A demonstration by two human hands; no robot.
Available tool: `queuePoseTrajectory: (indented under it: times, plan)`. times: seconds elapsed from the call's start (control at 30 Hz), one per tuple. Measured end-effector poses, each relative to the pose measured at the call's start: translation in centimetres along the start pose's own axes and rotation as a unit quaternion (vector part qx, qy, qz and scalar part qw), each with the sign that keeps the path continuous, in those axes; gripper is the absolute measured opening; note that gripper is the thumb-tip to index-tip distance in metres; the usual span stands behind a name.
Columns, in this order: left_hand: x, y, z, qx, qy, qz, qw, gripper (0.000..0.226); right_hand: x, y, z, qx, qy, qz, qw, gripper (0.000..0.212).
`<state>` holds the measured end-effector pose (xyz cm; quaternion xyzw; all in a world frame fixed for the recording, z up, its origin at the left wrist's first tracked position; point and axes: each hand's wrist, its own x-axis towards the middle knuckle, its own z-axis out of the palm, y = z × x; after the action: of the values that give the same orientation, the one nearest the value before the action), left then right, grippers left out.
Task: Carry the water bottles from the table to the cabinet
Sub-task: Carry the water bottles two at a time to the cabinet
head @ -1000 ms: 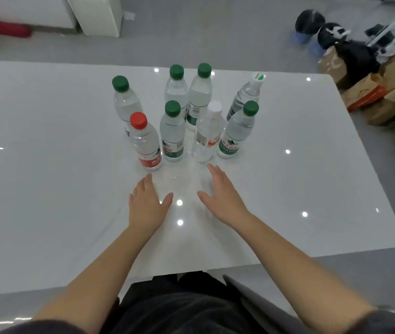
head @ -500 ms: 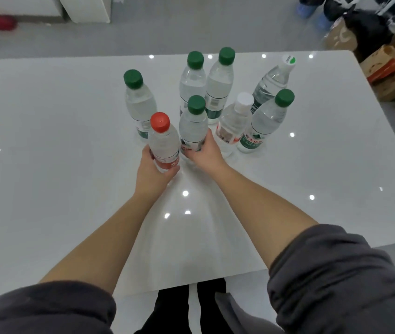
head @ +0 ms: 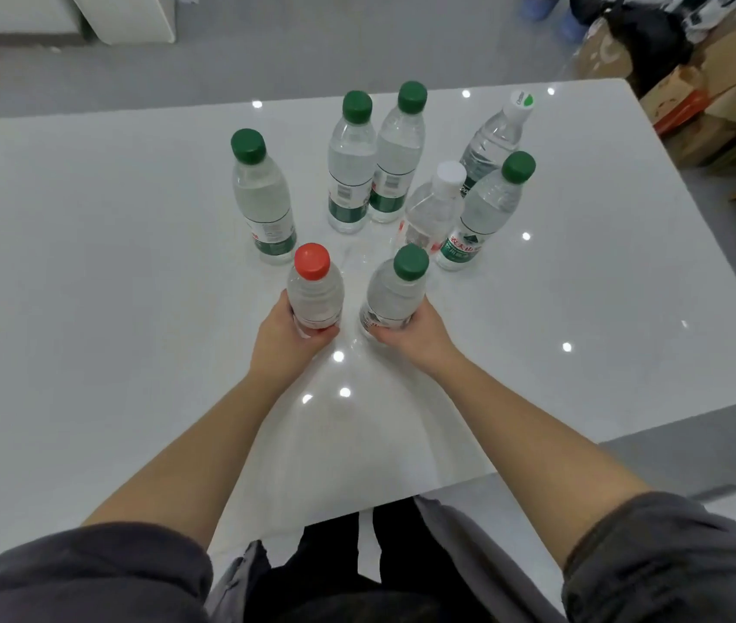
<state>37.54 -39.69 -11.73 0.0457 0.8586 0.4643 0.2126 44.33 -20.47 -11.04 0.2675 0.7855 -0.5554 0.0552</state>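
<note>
While hands (head: 288,338) (head: 419,337) grip bottles (head: 315,293) (head: 395,293), labels (head: 369,317) partly covered

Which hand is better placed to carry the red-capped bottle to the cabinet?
The left. The left hand grips the red-capped bottle around its lower body. The right hand is busy: it holds the green-capped bottle nearest the person, beside the red-capped one.

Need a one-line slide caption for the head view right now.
Left hand grips the red-capped bottle, right hand a green-capped bottle; six more bottles stand on the white table.
</note>
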Motion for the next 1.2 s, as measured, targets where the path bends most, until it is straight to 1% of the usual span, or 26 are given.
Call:
queuePoseTrajectory:
  times: [0.13,0.3,0.5,0.6,0.73,0.87,0.97,1.03,1.2]
  plan:
    - [-2.9,-0.7,1.1,0.012,-0.043,0.019,0.999,0.060,-4.0,3.1,-1.1,0.016,0.010,0.024,1.000,0.072]
    - [-5.1,-0.6,2.6,-0.004,-0.090,0.034,0.995,0.056,-7.0,5.7,-1.4,0.035,0.034,0.041,0.998,0.069]
    - [-4.7,-1.0,3.5,-0.006,-0.110,0.034,0.993,0.069,-7.1,6.3,-0.2,0.041,0.066,0.055,0.995,0.064]
    - [-4.7,-1.4,3.9,-0.005,-0.101,0.022,0.995,0.068,-7.3,6.4,0.5,0.032,0.086,0.061,0.994,0.059]
    - [-4.4,-1.4,4.0,-0.004,-0.085,0.013,0.996,0.057,-7.3,6.4,0.9,0.026,0.108,0.056,0.992,0.057]
    - [-4.9,-1.2,3.5,-0.023,-0.058,0.001,0.998,0.053,-7.7,5.9,0.4,0.069,0.112,0.057,0.990,0.067]
    - [-5.2,-0.1,2.7,-0.051,-0.046,0.005,0.998,0.048,-7.9,4.9,-0.6,0.092,0.124,0.044,0.987,0.066]
    - [-5.4,1.4,1.9,-0.075,-0.042,0.022,0.996,0.045,-8.1,3.6,-1.4,0.097,0.127,0.028,0.987,0.064]
    - [-5.8,5.8,0.5,-0.110,-0.047,0.098,0.988,0.059,-9.7,0.8,-4.1,0.123,0.142,0.005,0.982,0.064]
